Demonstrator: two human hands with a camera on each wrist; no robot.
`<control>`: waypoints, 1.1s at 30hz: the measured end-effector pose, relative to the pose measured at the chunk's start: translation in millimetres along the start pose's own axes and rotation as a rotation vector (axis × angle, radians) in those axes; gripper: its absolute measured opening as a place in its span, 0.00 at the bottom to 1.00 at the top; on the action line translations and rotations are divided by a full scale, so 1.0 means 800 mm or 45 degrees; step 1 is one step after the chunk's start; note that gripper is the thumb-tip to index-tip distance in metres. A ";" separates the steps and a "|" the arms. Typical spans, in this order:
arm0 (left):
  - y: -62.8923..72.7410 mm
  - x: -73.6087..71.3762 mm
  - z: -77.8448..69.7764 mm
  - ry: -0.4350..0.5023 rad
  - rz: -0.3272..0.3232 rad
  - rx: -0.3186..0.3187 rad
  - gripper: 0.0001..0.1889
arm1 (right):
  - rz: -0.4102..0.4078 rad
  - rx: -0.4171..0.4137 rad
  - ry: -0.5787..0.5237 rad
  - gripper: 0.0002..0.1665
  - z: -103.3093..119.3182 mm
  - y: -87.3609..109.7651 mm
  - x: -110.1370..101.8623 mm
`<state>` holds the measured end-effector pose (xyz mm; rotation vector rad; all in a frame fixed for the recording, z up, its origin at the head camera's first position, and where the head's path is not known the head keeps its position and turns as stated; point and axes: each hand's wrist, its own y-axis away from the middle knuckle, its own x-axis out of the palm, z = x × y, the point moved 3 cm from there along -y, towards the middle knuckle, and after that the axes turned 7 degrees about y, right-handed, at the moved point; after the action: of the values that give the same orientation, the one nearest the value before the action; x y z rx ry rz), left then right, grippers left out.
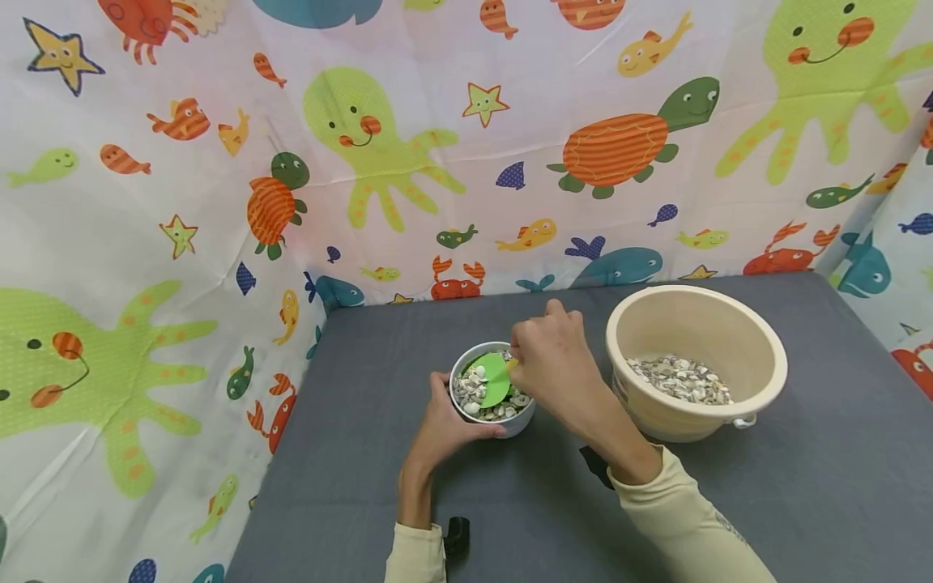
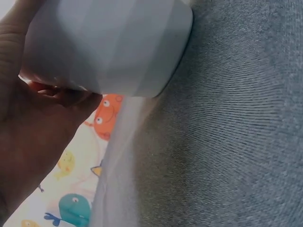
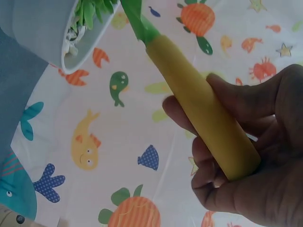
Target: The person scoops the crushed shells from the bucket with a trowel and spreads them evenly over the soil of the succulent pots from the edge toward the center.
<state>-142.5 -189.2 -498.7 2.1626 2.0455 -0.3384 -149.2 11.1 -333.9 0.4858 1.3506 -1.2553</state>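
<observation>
The scoop's green blade (image 1: 496,380) sits in the white pot (image 1: 519,423), on the little stones (image 1: 472,387). From there its yellow handle (image 3: 203,109) slants up past the pot's right side, where the right hand (image 1: 550,356) has its fingers curled round it. The left hand (image 1: 452,425) hugs the pot's left and near sides, fingers bent. The right wrist view shows spiky green leaves (image 3: 92,13) by the pot's rim; the head view does not
</observation>
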 end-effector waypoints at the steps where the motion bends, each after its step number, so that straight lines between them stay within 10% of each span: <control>1: 0.000 -0.001 0.000 -0.004 0.000 0.000 0.54 | -0.022 -0.008 0.016 0.08 0.003 0.000 0.001; 20: -0.002 -0.014 0.000 -0.204 0.068 0.042 0.64 | -0.087 -0.018 0.122 0.02 0.010 0.001 0.005; 33: -0.004 -0.006 0.008 -0.107 0.103 0.012 0.58 | -0.217 -0.056 0.144 0.03 0.010 0.004 0.009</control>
<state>-146.5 -195.5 -503.1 2.1895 1.9103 -0.4219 -144.6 2.5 -339.1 0.4226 1.5384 -1.3499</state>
